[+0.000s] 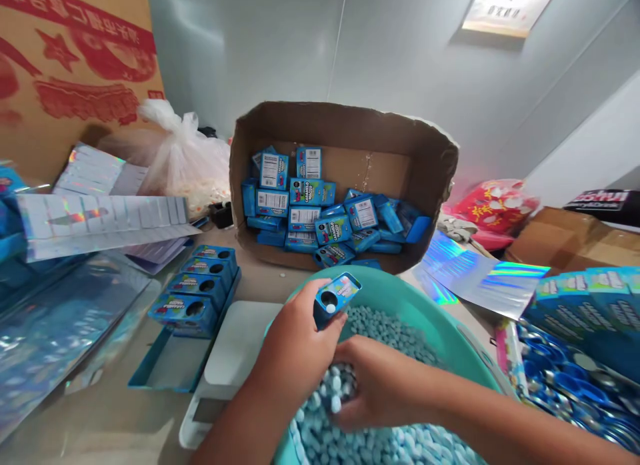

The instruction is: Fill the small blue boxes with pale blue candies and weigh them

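Note:
My left hand [305, 328] grips a small blue tin [345, 288] with a round dark opening at its near end; one pale candy shows at that opening. The tin is tilted above a teal plastic basin [440, 305]. Inside the basin lies a deep heap of small pale-blue candies [395, 441]. My right hand [373, 378] is down at the heap, just below the left, its fingers curled around a handful of candies. Part of its fingertips is hidden among them.
Behind the basin, a cardboard box [415, 138] holds many blue tins. Left are a white scale [240, 348] and a blue tray [143, 371] with several holed tins [183, 308]. A tied plastic bag [185, 155] stands behind. Blue metal parts [565, 391] lie right.

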Available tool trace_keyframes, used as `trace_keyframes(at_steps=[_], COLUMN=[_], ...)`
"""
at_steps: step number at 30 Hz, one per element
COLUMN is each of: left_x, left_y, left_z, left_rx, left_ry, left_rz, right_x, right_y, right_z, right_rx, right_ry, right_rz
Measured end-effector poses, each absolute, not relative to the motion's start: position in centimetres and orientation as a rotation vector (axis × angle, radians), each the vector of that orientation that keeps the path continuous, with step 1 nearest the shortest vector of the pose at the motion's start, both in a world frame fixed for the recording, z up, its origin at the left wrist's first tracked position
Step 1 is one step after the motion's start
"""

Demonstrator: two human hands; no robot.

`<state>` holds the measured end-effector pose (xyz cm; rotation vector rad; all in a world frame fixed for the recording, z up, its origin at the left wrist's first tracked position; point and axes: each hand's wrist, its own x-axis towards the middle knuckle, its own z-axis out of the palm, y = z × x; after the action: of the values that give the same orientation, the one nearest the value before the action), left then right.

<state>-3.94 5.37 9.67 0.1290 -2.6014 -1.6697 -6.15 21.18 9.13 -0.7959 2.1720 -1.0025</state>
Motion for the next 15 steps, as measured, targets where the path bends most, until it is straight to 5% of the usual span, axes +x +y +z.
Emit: trace_keyframes(at_steps=[3,9,15], left_x=[-3.9,-3.4,-3.1], left_y=[5.4,5.4,5.8], left_z=[10.0,10.5,10.0], left_rx=[0.13,-0.055,-0.402], left_ry=[-2.713,-2.805,-2.817], left_rz=[-1.534,-1.516,-1.661], right_x=[-7.3,-7.9,-7.0], right_y=[22.6,22.9,20.5], right_z=[10.5,12.2,12.4], right_rx=[-0.687,-0.552,-0.312], right_ry=[1.952,1.298,1.293], right_rz=[-1.02,-1.904,-2.412])
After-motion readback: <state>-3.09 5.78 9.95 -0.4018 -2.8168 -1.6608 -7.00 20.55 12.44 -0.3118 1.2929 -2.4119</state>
